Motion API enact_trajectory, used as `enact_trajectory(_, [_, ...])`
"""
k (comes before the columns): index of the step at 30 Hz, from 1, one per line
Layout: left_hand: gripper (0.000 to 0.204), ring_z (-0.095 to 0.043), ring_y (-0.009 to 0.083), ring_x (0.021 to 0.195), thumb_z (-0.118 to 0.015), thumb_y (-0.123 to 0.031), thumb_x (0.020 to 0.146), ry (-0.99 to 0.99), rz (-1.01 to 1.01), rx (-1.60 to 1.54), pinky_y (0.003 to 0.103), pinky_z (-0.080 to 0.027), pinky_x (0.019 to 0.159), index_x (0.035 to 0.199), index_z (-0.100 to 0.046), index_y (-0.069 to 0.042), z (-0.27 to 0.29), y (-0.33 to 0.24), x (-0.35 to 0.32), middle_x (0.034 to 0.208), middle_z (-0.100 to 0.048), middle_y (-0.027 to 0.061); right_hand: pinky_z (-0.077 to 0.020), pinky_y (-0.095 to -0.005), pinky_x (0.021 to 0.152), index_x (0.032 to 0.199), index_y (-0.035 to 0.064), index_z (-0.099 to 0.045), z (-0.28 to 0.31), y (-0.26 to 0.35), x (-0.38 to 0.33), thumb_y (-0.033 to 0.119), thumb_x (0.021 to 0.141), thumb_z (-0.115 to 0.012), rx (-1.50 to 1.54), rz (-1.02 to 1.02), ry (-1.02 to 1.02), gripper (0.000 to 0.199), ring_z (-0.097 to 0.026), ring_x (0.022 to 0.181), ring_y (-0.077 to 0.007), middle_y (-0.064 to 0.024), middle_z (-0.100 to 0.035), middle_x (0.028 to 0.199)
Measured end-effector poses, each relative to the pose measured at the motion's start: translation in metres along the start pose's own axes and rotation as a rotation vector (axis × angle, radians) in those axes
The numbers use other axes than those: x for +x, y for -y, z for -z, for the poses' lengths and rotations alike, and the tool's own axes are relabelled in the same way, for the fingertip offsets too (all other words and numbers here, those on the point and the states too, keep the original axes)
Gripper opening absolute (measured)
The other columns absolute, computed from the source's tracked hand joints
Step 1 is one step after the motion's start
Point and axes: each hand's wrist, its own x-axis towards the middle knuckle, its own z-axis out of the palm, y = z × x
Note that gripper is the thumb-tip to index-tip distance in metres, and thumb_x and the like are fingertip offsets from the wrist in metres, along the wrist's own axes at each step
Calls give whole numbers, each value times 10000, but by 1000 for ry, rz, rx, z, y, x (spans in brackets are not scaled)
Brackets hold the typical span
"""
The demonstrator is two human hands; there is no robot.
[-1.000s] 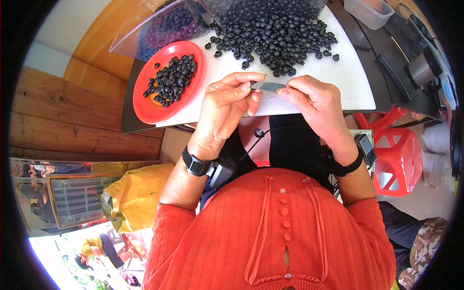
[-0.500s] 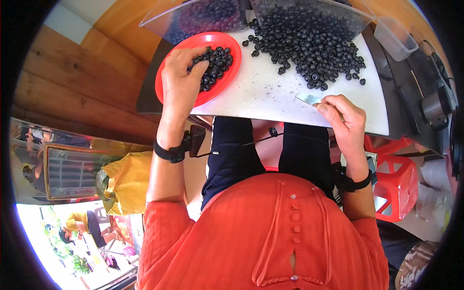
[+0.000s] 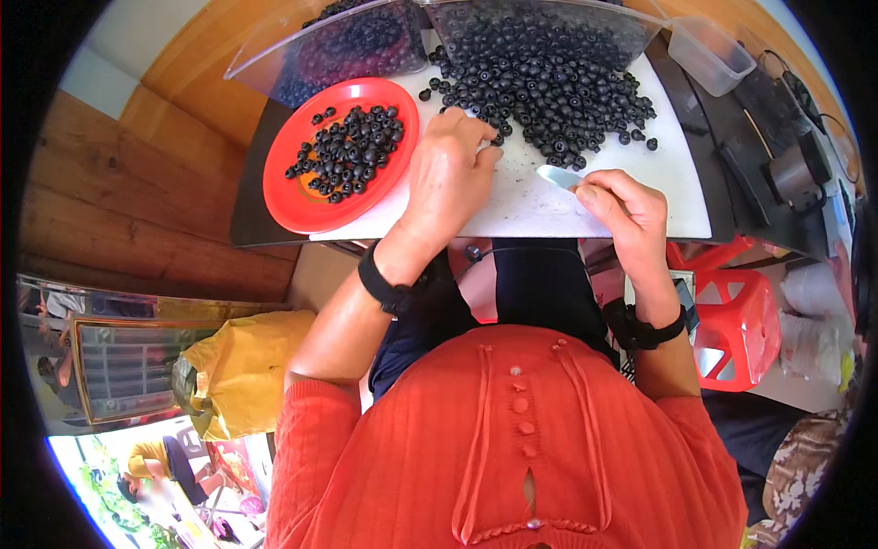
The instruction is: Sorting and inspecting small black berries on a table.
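My left hand (image 3: 448,166) is over the white board (image 3: 366,224), thumb and fingers drawn together at the near left edge of a heap of black round pieces (image 3: 558,101). These are small and bead-like, many showing a ring or hole. One dark piece (image 3: 497,140) shows at the left fingertips. Closed around a small knife with a pale, shiny blade (image 3: 555,177), my right hand (image 3: 629,209) stays near the board's front edge. Left of my left hand, a red plate (image 3: 279,197) holds more black pieces (image 3: 352,151).
Behind the plate and heap stand clear plastic bins (image 3: 265,64) with black pieces. An empty clear tub (image 3: 709,57) and a metal device (image 3: 800,174) are at the right. A red stool (image 3: 741,329) stands below. Far lower left, another person (image 3: 160,462) bends over.
My left hand has moved right, from above the red plate to the edge of the heap. My right hand still holds the knife. The whole view has shifted slightly.
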Motion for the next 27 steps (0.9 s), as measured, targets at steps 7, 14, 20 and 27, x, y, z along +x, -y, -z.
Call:
enact_trajectory(7, [177,-645,350,828,-722,-77,804,93,-4,140,425,-519,736,952,-700,17,-14,6,13,899,-639,181,-407,-229,568,914,-19,-725,2,2,2,180,917,-735,67,-53,-17,199,-523,623,-52,-14,-620,670])
enact_trajectory(14, [146,-638,385,906,-682,-90,835,162,-84,364,469,-512,789,942,-693,10,-15,2,17,946,-644,186,-423,-240,553,910,-34,-714,1,0,3,170,916,-738,71,0,-14,206,-541,609,-62,-39,-641,671])
enact_trajectory(20, [96,-614,366,947,-654,-36,833,182,-96,321,465,-516,757,914,-692,-2,-4,-5,2,927,-606,162,-418,-243,530,901,-28,-715,0,-3,1,185,910,-749,40,7,-23,215,-535,575,-71,-46,-638,655])
enact_trajectory(27, [73,-571,356,867,-619,20,694,108,-252,431,456,-521,707,760,-639,-4,-9,0,2,869,-569,143,-414,-254,519,906,-8,-731,-4,-5,3,221,912,-746,28,22,-48,230,-541,560,-79,-53,-632,635])
